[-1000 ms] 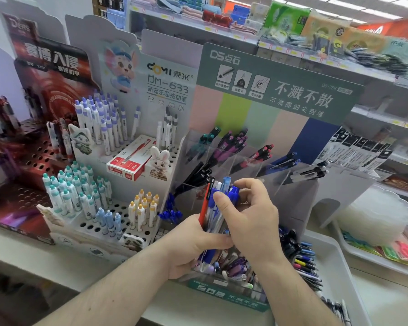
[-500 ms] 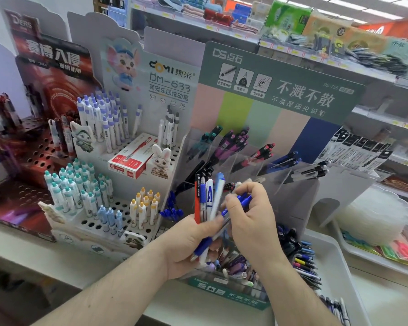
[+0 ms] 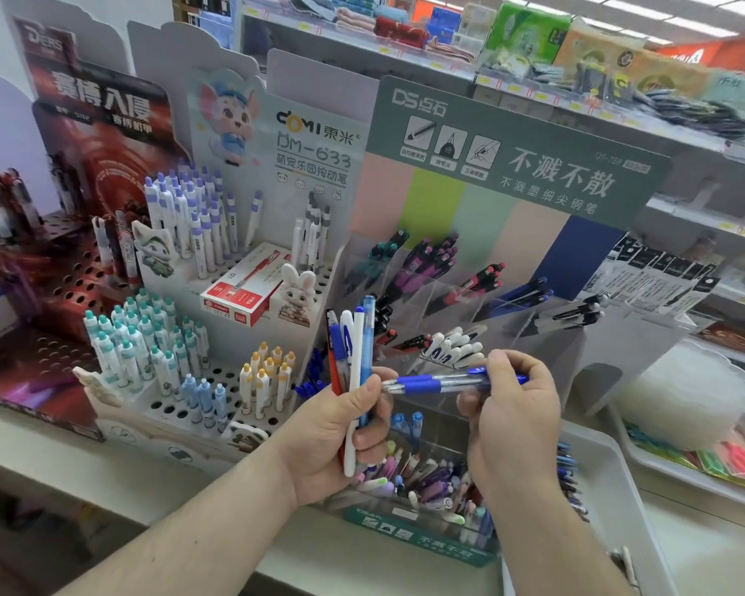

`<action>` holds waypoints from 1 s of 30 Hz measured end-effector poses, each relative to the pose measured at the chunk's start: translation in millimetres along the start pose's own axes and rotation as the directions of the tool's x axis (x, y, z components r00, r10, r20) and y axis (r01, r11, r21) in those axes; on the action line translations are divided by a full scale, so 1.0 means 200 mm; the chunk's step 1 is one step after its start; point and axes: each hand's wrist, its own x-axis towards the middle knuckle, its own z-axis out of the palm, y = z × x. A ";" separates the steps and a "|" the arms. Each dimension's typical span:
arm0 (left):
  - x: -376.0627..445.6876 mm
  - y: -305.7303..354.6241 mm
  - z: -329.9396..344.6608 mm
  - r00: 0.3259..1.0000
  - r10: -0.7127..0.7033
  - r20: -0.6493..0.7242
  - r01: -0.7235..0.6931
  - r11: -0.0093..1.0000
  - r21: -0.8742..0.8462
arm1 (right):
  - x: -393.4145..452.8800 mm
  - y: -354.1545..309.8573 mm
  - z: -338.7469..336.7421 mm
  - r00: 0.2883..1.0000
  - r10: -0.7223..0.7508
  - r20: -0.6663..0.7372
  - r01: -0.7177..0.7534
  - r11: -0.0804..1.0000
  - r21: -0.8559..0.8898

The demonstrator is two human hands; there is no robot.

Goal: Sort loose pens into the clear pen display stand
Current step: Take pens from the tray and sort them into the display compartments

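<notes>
Fingers of left hand (image 3: 340, 428) around upright pens (image 3: 352, 359); right hand (image 3: 512, 415) pinching blue pen (image 3: 439, 382).

Clear tiered pen display stand (image 3: 461, 294): glossy see-through plastic.
Blue-gripped clear pen (image 3: 439, 382) between the right fingers: shiny plastic.
White tray (image 3: 611, 475): smooth matt plastic.

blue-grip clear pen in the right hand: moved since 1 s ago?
Yes. The blue-grip clear pen, earlier upright in the left hand's bundle, now lies horizontal in the right hand, pulled rightward across the clear pen display stand.
</notes>
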 end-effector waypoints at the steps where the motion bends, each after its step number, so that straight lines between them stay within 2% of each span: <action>1: 0.00 0.00 0.00 1.000 0.010 0.003 -0.010 1.000 -0.006 | -0.01 0.01 0.01 1.000 0.020 -0.006 -0.020 1.000 -0.002; 8: -0.01 0.03 -0.02 0.998 0.056 -0.013 -0.056 0.998 0.024 | -0.02 0.07 0.06 0.993 0.097 -0.065 -0.097 0.995 0.004; 11: -0.02 0.04 -0.03 0.996 0.059 -0.064 -0.057 0.998 0.040 | -0.03 0.07 0.09 0.991 0.128 -0.050 -0.127 0.992 0.023; 17: -0.03 0.11 -0.09 0.990 0.065 -0.123 -0.077 0.992 -0.099 | -0.08 0.04 0.15 0.962 0.219 0.160 -0.254 0.933 0.253; 21: -0.07 0.15 -0.15 0.993 0.047 -0.104 -0.062 0.987 -0.145 | -0.09 0.04 0.20 0.948 0.201 0.245 -0.259 0.938 0.230; 25: -0.11 0.18 -0.22 0.988 0.025 -0.155 -0.050 0.987 -0.156 | -0.05 0.01 0.22 0.960 0.096 0.264 -0.132 0.984 0.121; 27: -0.14 0.19 -0.26 0.983 0.032 -0.179 -0.062 0.985 -0.164 | -0.02 0.01 0.22 0.963 0.002 0.269 0.009 0.999 -0.039; 28: -0.15 0.20 -0.27 0.982 0.034 -0.187 -0.065 0.984 -0.164 | 0.00 0.02 0.22 0.956 -0.056 0.287 0.107 0.980 -0.166; 30: -0.17 0.21 -0.30 0.979 0.034 -0.199 -0.066 0.986 -0.153 | 0.03 0.06 0.23 0.908 -0.154 0.390 0.315 0.863 -0.394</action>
